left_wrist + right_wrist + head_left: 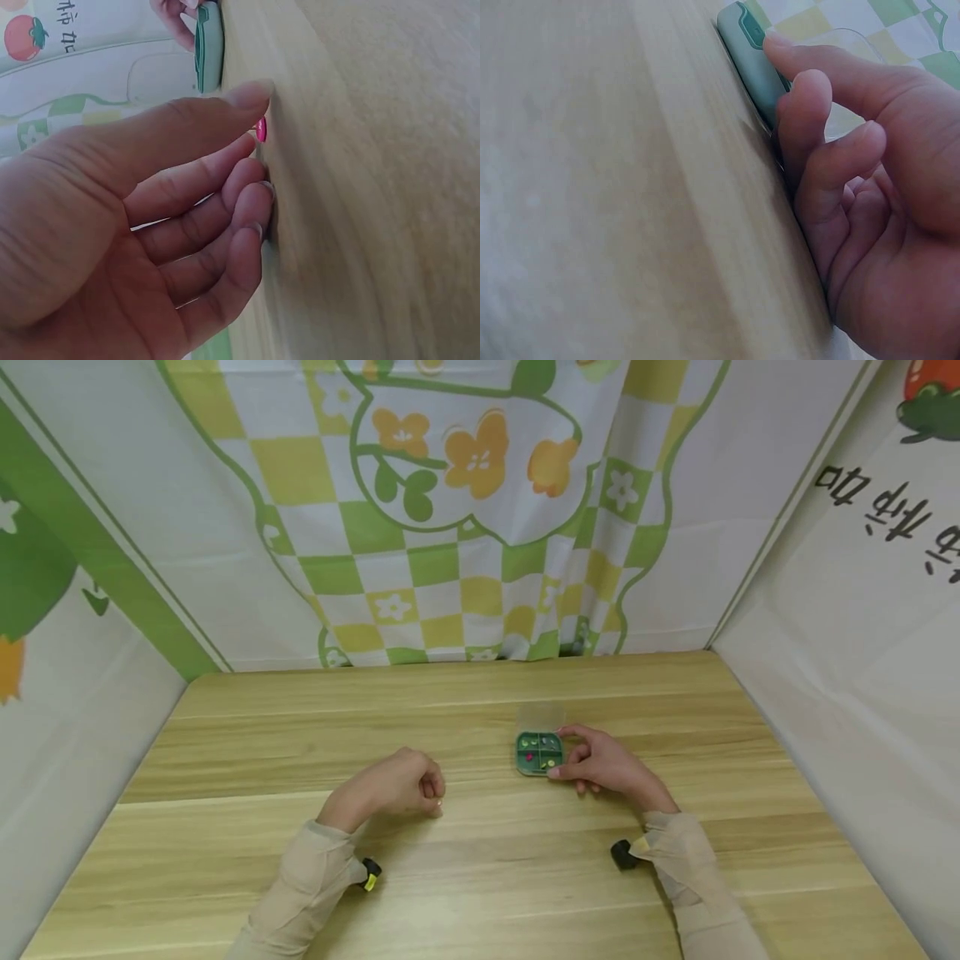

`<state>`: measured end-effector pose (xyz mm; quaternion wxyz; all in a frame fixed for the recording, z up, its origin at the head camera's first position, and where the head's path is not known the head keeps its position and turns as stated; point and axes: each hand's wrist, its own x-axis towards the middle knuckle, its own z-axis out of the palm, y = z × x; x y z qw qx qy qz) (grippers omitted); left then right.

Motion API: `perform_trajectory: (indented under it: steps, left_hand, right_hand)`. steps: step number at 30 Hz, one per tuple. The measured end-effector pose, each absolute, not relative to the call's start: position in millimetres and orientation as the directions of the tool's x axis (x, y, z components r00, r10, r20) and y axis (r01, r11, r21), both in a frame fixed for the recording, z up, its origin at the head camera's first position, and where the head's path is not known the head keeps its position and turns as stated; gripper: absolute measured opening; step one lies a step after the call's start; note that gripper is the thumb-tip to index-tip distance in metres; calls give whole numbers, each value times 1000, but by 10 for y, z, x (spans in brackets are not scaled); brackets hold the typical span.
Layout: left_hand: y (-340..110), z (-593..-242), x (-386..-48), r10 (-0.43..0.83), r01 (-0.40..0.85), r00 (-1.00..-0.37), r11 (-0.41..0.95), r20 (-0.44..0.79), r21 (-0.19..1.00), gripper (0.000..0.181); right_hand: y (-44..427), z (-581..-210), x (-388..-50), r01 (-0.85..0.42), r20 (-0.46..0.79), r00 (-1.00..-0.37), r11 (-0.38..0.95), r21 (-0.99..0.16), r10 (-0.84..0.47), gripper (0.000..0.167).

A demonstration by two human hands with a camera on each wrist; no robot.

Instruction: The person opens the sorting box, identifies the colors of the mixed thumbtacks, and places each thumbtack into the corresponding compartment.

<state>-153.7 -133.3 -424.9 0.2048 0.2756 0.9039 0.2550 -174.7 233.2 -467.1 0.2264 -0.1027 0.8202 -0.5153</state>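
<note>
A small green pill box (539,754) with several compartments lies on the table, its clear lid (541,718) raised at the back. Little pink, yellow and pale pieces sit in the compartments, too small to identify. My right hand (603,764) holds the box by its right side, thumb at the front corner and index finger at the back; the box's pale green wall (754,71) shows in the right wrist view. Left of the box, my left hand (401,781) is low over the table, pinching a tiny bright pink piece (262,130) with a gold-coloured bit between thumb and index finger.
The wooden table (465,877) meets a checked, flower-printed curtain (465,568) at the back. White printed cloth walls (840,635) stand on both sides. Black wrist cameras (624,855) are strapped at both sleeves.
</note>
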Motion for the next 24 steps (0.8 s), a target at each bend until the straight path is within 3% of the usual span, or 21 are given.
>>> perform_trajectory:
  steps: [24]
  left_hand:
    - [-1351, -4320, -1570, 634, 450, -759, 676, -150, 583, 10]
  right_hand:
    - [2330, -4680, -1757, 63, -264, -874, 443, -894, -409, 78]
